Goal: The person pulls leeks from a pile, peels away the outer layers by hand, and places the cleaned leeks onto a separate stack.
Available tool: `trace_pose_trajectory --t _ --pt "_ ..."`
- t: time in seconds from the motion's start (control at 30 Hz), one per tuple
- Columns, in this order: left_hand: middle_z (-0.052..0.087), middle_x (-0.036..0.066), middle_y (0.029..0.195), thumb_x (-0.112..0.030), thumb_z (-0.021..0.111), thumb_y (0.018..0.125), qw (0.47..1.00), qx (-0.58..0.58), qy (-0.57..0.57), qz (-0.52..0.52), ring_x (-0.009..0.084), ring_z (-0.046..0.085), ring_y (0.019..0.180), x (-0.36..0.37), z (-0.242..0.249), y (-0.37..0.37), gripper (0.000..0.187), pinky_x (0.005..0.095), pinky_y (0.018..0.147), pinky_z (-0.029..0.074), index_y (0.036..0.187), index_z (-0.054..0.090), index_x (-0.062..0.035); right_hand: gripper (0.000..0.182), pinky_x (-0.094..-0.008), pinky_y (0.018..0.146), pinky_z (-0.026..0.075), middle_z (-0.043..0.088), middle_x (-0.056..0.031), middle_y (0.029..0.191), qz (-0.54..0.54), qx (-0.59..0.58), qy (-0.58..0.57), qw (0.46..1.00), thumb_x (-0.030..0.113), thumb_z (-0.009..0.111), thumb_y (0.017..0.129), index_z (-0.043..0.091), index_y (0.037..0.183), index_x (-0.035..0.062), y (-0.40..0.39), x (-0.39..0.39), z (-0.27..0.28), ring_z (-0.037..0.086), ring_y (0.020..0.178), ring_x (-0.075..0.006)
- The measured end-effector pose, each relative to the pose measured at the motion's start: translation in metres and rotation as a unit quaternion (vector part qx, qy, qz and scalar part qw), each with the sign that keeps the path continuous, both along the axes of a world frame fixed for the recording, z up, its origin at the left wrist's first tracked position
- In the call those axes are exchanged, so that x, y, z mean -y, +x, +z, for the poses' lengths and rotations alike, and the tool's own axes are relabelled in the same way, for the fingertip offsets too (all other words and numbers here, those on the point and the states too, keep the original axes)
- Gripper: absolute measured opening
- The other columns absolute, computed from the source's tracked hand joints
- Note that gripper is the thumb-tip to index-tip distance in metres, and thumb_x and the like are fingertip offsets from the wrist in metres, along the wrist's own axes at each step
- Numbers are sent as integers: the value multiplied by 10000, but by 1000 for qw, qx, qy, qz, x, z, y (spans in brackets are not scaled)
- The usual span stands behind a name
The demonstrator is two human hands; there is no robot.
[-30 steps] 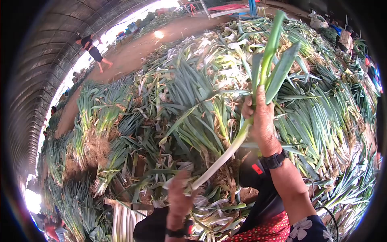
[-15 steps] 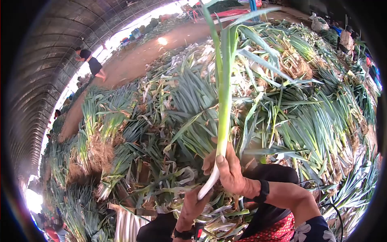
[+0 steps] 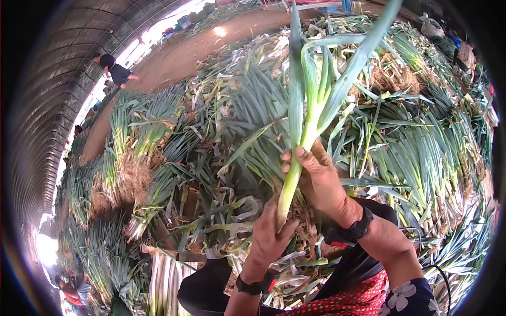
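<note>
A single leek (image 3: 312,126) stands slanted in front of me, its green leaves spread upward and its pale stem pointing down. My right hand (image 3: 319,176) is wrapped round the stem just below the point where the leaves fork, thumb on the front. Lower down, my left hand (image 3: 268,237) grips the bottom part of the stem and hides its end. Both wrists wear dark bands. Below and left of my left hand, several trimmed white leek stalks (image 3: 164,284) lie side by side.
Piled leeks (image 3: 416,168) cover the ground at the right, and bundles with roots (image 3: 126,179) lie at the left. Loose leaves (image 3: 232,210) are strewn between. A person (image 3: 113,69) is on the dirt path at the upper left. A white sack (image 3: 432,28) stands at the upper right.
My right hand has moved up and right along the leek, to just below the leaves. My left hand has risen slightly, higher on the stem. The leaves have spread apart, and the person has shifted.
</note>
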State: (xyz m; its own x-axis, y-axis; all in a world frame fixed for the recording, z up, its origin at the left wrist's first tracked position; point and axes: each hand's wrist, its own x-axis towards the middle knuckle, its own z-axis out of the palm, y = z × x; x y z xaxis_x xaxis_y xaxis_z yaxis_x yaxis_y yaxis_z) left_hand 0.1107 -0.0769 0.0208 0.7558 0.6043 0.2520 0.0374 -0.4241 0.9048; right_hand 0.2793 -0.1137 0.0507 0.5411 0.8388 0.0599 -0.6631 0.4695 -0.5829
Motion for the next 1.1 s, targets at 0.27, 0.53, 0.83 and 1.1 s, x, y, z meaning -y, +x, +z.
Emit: trace_pose_trajectory --t 0.27,0.53,0.83,1.1 --pt "585 128 670 -156 639 877 926 -147 335 89 281 585 549 3 -29 1 164 369 492 452 759 570 -66 265 -296 612 530 573 -50 889 -108 37 -24 993 233 578 974 476 1201 142 10 -4 -5 589 714 -135" --pt "635 153 931 -117 728 784 888 -247 211 325 322 613 860 -58 -128 -122 205 423 769 507 918 627 0 304 -244 477 411 443 8 718 -23 93 -39 995 346 471 1017 381 1295 260 21 2 -6 427 558 -90" --pt "556 96 1279 -262 770 704 759 -253 595 77 310 475 1233 8 98 -62 518 545 1047 333 1161 604 -80 527 -426 618 532 636 -173 722 4 650 -35 760 172 644 869 402 1323 57 -45 -11 -32 663 692 -373" --pt "648 139 966 -159 605 823 666 -478 572 16 293 622 1023 -18 72 -80 297 494 1089 313 1111 634 -92 174 -367 475 497 563 -60 673 54 874 -13 482 112 524 859 539 1016 39 -76 7 -60 625 563 -267"
